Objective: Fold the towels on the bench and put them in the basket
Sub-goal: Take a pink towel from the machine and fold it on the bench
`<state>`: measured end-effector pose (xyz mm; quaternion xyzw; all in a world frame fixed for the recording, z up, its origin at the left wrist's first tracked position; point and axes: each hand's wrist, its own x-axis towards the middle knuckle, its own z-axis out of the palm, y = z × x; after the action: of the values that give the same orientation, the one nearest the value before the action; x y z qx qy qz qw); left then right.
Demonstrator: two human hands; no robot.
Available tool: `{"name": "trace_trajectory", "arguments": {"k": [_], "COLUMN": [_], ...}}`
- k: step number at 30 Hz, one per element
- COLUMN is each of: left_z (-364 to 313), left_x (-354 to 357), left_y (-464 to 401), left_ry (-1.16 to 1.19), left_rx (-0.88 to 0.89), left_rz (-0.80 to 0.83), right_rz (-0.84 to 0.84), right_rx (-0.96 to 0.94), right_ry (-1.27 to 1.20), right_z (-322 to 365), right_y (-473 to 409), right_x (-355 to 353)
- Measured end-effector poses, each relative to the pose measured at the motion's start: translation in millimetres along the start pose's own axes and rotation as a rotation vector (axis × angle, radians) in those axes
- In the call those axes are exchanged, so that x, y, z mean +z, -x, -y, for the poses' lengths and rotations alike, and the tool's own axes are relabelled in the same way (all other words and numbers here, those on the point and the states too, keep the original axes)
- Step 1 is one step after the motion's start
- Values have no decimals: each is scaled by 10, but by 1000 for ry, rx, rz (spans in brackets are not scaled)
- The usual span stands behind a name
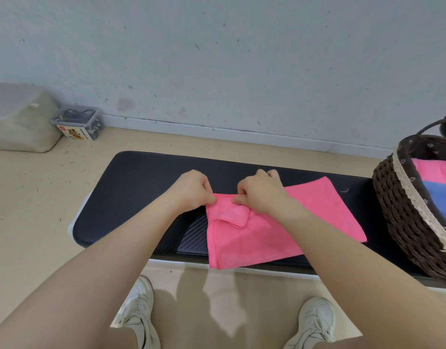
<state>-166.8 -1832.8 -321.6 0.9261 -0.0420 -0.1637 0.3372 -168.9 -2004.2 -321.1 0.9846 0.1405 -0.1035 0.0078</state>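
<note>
on the black surface [141,177], both hands, left [191,191] and right [261,191], pinch the pink towel's [279,233] top edge, mid-fold; next, maybe the basket [393,197].

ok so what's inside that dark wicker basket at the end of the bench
Inside the dark brown wicker basket with its floral fabric lining lie a folded pink towel and, nearer the camera, a folded blue towel. Anything beneath them is covered, and the frame cuts the basket's right side.
</note>
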Motion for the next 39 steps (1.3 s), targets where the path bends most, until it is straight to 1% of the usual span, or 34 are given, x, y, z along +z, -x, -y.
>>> {"name": "trace_trajectory", "arguments": {"k": [3,5,7,9,11,12,14,16,17,18,21,24,26,28,31,33,34,37,39], "left_z": [8,29,62,104,162,197,265,308,315,312,285,268,264,248,173,115,99,74,47], "left_x": [-5,11,55,103,114,102,77,70,68,60,27,-3,20,78,193,269,295,297,280], "left_y": [-33,-67,-79,-47,2,25,74,128,158,189,290,375,395,381,343,318,305,292,297], "left_ry": [16,25,5,-69,-140,-159,-186,-165,-124,-58,156,231,195,141,170,144,120,61,-100], "left_rx": [-31,-17,41,129,217,261,331,353,339,308,186,134,96,75,52,15,3,-31,-24], "left_rz": [-34,-86,-129,-160,-200,-200,-125,-26,-1,8,32,44,23,-45,-184,-251,-273,-293,-319], "right_rz": [-7,-9,-38,-140,-271,-280,-174,-36,-3,-8,-139,-165,-151,-115,-133,-154,-171,-271,-339], "right_rx": [74,122,139,88,-31,-107,-247,-315,-310,-290,-227,-158,-98,-53,20,67,85,168,178], "right_ry": [-159,-179,-160,-203,-312,-355,-386,-342,-336,-356,-433,-483,-452,-408,-477,-495,-444,-177,-176], "right_z": [-111,-165,-165,-132,-118,-122,-135,-122,-115,-102,-43,77,187,267,293,310,316,243,122], "right_y": [10,31,34,54,131,180,276,329,327,313,243,132,41,-38,-97,-88,-69,52,209], "right_x": [23,22,47,96,101,93,109,154,184,202,165,89,80,124,201,213,216,290,316]}}
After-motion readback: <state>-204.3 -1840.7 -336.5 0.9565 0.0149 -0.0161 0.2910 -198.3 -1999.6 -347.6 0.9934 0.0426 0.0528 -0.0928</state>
